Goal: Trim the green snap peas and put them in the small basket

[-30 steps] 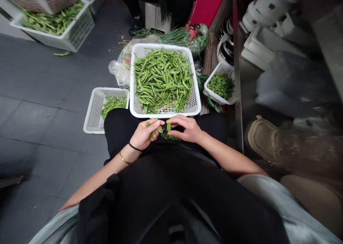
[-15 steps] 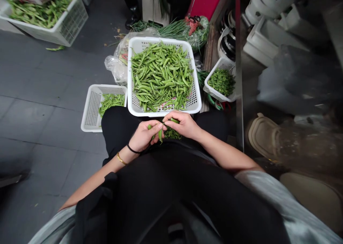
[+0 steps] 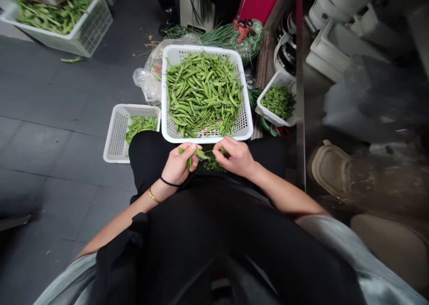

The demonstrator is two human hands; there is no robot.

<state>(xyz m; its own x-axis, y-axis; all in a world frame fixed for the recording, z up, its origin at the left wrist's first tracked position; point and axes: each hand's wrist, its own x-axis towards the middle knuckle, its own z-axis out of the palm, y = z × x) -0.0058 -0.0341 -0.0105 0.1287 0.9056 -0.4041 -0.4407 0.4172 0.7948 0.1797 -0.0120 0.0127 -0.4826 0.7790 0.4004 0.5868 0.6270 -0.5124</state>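
Note:
My left hand [image 3: 177,164] is closed around a few green pea pods [image 3: 200,153], one of them sticking out to the right from between thumb and forefinger. Close by, my right hand [image 3: 236,156] pinches a thin string [image 3: 210,150] that runs from that pod's tip. A bit of green, seemingly another pod, shows inside my right hand's curled fingers. Just beyond both hands, a large white basket [image 3: 206,139] holds a heap of pea pods [image 3: 204,90]. Below the hands, between my legs, lie small green trimmings [image 3: 214,164], partly hidden.
At left on the tiled floor is a smaller white basket [image 3: 114,133] with some pods. On the right stands a small basket of chopped greens [image 3: 278,101]. Behind the large basket lie plastic bags and long green stalks [image 3: 217,36]. Another person's shoe [image 3: 167,21] is at the back.
My hands have moved apart, the right one to the right, drawing out the thin string. The pod in my left hand has turned from pointing down to pointing right.

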